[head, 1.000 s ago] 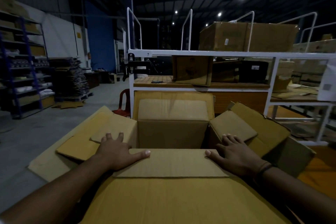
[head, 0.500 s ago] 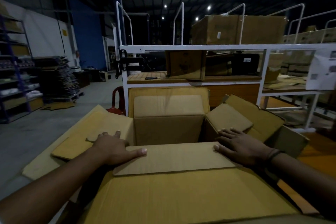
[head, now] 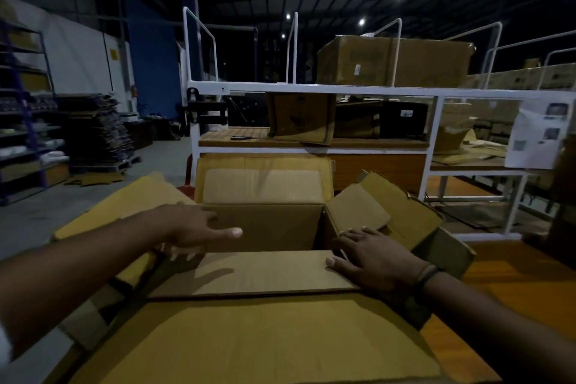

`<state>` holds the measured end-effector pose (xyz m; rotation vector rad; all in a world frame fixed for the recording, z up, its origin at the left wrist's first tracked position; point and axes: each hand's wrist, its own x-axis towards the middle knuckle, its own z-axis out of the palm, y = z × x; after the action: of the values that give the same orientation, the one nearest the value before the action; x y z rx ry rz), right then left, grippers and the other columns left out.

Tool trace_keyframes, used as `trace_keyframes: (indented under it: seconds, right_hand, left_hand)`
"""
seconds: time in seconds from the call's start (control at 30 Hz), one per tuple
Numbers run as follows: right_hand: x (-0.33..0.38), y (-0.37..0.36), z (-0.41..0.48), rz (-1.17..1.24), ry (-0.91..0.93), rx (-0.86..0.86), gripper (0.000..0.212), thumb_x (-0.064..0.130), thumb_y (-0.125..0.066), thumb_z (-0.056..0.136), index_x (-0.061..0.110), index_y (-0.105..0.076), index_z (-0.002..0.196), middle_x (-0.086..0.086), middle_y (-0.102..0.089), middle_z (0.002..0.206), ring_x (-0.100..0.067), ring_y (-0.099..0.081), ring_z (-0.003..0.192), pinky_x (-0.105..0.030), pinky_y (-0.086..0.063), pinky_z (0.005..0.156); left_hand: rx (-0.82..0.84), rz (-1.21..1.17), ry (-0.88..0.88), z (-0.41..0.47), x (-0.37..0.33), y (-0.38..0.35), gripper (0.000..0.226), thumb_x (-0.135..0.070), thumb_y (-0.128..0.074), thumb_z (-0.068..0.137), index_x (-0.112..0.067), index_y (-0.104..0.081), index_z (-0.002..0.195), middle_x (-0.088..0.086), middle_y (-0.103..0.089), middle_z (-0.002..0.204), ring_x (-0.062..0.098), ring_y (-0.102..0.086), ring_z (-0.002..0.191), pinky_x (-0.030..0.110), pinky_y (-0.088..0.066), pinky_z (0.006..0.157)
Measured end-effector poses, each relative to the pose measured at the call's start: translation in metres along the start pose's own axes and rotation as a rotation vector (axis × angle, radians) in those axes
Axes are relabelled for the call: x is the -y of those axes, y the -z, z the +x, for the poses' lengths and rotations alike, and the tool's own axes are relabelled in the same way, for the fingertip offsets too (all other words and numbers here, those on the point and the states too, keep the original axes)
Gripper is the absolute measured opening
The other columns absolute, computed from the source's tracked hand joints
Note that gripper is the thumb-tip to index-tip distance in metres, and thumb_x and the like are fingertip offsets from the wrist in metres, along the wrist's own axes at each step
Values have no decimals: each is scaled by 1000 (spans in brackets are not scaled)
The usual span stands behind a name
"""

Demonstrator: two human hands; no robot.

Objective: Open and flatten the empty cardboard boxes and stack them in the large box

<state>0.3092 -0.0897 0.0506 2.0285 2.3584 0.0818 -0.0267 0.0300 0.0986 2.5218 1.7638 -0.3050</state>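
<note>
A large open cardboard box (head: 268,227) stands in front of me with its flaps spread outward. Its near flap (head: 265,274) lies folded toward me over the big near panel (head: 249,346). My right hand (head: 374,256) rests flat on the right end of that near flap, fingers apart, beside the right flap (head: 358,212). My left hand (head: 193,227) hovers above the box's left corner, lifted off the cardboard, thumb pointing right. The left flap (head: 124,206) slopes away under my left forearm.
A white metal rack (head: 311,90) with cardboard boxes (head: 392,59) stands right behind the box. A red chair (head: 188,178) peeks out at the rack's left foot. Stacked flattened cardboard (head: 96,131) and blue shelving (head: 25,121) sit far left across grey floor.
My left hand has lifted off the left flap and near flap and moved up and right over the box corner. My right hand stays pressed on the near flap.
</note>
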Motion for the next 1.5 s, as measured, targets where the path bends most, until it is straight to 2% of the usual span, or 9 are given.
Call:
trace_keyframes:
  seconds: [0.17,0.4,0.47,0.53,0.63,0.8,1.17,1.3,1.5]
  right_hand:
    - [-12,25,-13,-40,-26,-98,74,70,-33,101,26,-29,160,-1,-30,167,-21,-21,155,-38,-12,126]
    - [-60,48,-33,-20,-113,-388,62,58,-45,102,29,-32,156,4,-49,153,-16,-47,138,-44,-25,123]
    - [-80,57,-44,33,-152,-464,60,54,-50,102,29,-35,154,4,-51,149,-16,-51,130,-38,-41,110]
    - [-104,61,-53,65,-201,-534,60,54,-51,101,28,-37,153,3,-55,142,-13,-56,115,-25,-50,83]
    - [-142,55,-66,106,-269,-587,58,54,-52,101,28,-39,151,2,-60,129,-8,-50,94,-15,-34,58]
    - [-211,38,-102,209,-390,-606,59,51,-57,100,28,-40,152,-2,-58,138,-16,-58,113,-31,-52,79]
    - [-348,-5,-186,315,-615,-725,65,52,-64,95,31,-38,150,-5,-63,135,-22,-65,112,-40,-59,79]
    - [-383,-24,-209,356,-676,-734,64,47,-65,96,30,-38,151,-1,-63,131,-22,-63,117,-45,-59,84]
    - [-426,-51,-221,351,-750,-755,56,41,-66,97,25,-45,146,-3,-62,138,-20,-59,123,-32,-47,90]
  left_hand:
    - [-124,-9,-135,9,-55,23,114,-101,-19,73,-27,-34,158,7,-42,159,26,-45,140,45,-42,110]
    - [-262,56,-255,29,-158,50,105,-96,-20,78,-27,-42,153,6,-48,155,26,-47,139,47,-45,107]
    - [-304,77,-304,33,-188,60,100,-93,-22,81,-27,-43,153,6,-49,155,26,-47,139,45,-45,106]
    - [-358,89,-365,37,-217,70,99,-92,-21,83,-25,-44,152,6,-51,152,25,-51,135,43,-48,102]
    - [-453,54,-428,45,-261,84,99,-92,-19,83,-24,-47,150,6,-55,147,24,-55,129,44,-51,98]
    - [-514,-27,-500,59,-351,111,97,-92,-25,84,-24,-45,151,9,-57,145,26,-56,128,44,-52,94]
    - [-536,41,-719,81,-570,133,93,-89,-27,88,-22,-49,149,13,-61,138,30,-57,126,40,-45,83]
    - [-476,122,-749,97,-626,120,96,-90,-26,87,-20,-50,148,12,-60,141,31,-56,129,43,-48,88]
    - [-343,173,-781,133,-693,93,93,-89,-28,88,-20,-51,146,13,-58,143,32,-54,130,43,-46,88]
